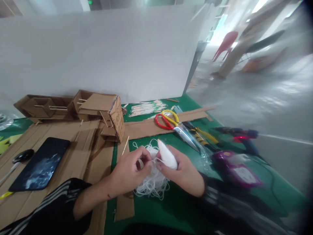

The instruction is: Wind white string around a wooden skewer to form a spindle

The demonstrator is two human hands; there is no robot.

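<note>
My right hand [182,169] is closed around a white cone of string [167,156], whose narrow tip points up and to the left. Between thumb and fingers, my left hand [135,166] pinches a strand of white string at the cone's left side. Under and between both hands lies a loose, tangled heap of the same white string [154,189] on the green table. A thin wooden stick [125,145] rests on a cardboard strip just behind my left hand.
Red-and-yellow-handled scissors [177,127] lie on a cardboard strip [139,129]. To the right are pliers [206,135], a purple box [236,168] and a glue gun [237,133]. At left stand a cardboard structure [100,107] and a phone [40,164]. A white panel [102,55] rises behind.
</note>
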